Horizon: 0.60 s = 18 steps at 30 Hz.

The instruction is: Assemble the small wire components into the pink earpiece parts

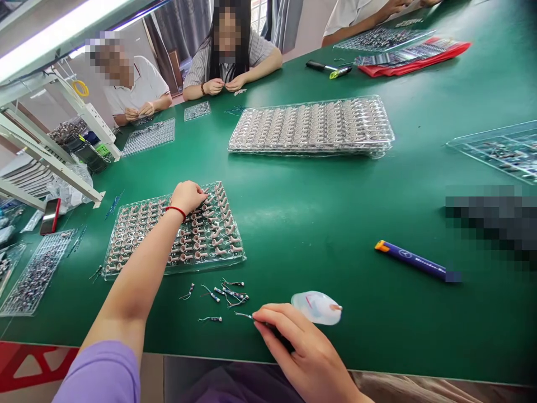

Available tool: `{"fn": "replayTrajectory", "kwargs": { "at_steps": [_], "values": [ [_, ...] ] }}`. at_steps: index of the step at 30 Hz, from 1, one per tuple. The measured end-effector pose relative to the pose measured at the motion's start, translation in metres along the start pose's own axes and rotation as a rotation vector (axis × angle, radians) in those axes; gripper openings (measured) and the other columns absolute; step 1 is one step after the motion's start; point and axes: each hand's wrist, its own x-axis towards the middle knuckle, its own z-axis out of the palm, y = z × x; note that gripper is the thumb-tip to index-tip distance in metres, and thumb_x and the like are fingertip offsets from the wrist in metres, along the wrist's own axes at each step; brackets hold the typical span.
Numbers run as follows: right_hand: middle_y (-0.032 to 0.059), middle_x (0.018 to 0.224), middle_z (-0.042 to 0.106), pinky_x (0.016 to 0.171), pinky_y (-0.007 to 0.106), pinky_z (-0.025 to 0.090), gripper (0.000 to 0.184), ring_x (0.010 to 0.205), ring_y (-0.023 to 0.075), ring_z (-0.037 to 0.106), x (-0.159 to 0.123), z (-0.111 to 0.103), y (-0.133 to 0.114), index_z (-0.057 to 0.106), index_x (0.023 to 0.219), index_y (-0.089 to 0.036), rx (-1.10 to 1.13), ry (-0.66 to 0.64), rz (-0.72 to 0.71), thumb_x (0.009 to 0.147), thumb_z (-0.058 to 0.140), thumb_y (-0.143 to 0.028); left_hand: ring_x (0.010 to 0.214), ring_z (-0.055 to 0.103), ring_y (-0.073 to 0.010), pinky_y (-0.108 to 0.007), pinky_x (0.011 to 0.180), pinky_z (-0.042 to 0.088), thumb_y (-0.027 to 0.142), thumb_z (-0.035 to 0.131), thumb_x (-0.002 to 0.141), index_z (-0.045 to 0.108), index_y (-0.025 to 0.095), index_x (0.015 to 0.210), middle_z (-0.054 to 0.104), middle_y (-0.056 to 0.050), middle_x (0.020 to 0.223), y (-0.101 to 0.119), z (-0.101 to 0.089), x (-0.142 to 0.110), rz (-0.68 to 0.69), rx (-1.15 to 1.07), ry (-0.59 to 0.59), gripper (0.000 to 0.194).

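Observation:
Reaching over the near clear plastic tray point(244, 258), my left hand point(187, 198) is closed in a pinch at its far right part. Its fingertips are on one of the small pale-pink earbud-shaped shells, mostly hidden by the fingers. Rows of such shells point(218, 242) with stems fill the tray. At the table's front, my right hand point(308, 350) pinches a small wired component, its thin wires point(243, 315) sticking out to the left. Beside that hand lies a pile of similar wired components point(235, 294). Behind it is a translucent white pouch-like object point(319, 308), its kind unclear.
A stack of filled clear trays point(310, 129) stands farther back on the green table point(285, 224). A blue pen-like tube point(413, 261) lies right. Left are a phone point(51, 216), a parts tray point(39, 274) and a shelf frame point(79, 123). Several people work across the table.

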Motion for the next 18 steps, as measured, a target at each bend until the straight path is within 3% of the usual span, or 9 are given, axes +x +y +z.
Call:
{"fn": "replayTrajectory", "kwargs": {
  "at_steps": [4, 8, 18],
  "values": [
    [0.0053, 0.086, 0.068, 0.066, 0.025, 0.057, 0.013, 0.075, 0.0153, 0.067, 0.002, -0.001, -0.001, 0.060, 0.100, -0.021, 0.010, 0.009, -0.002, 0.095, 0.050, -0.013, 0.065, 0.061, -0.0192, -0.028, 0.062, 0.045, 0.028, 0.069, 0.072, 0.071, 0.017, 0.064, 0.070, -0.006, 0.066, 0.003, -0.005, -0.004, -0.059, -0.084, 0.041, 0.014],
    [0.0050, 0.086, 0.068, 0.065, 0.025, 0.057, 0.015, 0.074, 0.0154, 0.067, 0.003, 0.000, -0.002, 0.060, 0.100, -0.021, 0.019, 0.019, 0.002, 0.094, 0.050, -0.012, 0.059, 0.056, -0.0148, -0.025, 0.056, 0.041, 0.039, 0.066, 0.075, 0.071, 0.017, 0.073, 0.069, -0.004, 0.069, 0.001, -0.011, -0.014, -0.057, -0.195, 0.024, 0.023],
    [0.0053, 0.088, 0.067, 0.066, 0.026, 0.057, 0.014, 0.075, 0.0158, 0.066, 0.002, 0.001, 0.000, 0.060, 0.100, -0.022, 0.015, 0.005, 0.015, 0.094, 0.050, -0.013, 0.058, 0.052, -0.0153, -0.027, 0.055, 0.036, 0.033, 0.070, 0.071, 0.070, 0.018, 0.064, 0.064, -0.002, 0.061, 0.005, -0.011, -0.025, -0.075, -0.254, -0.036, 0.016]
  ]
}}
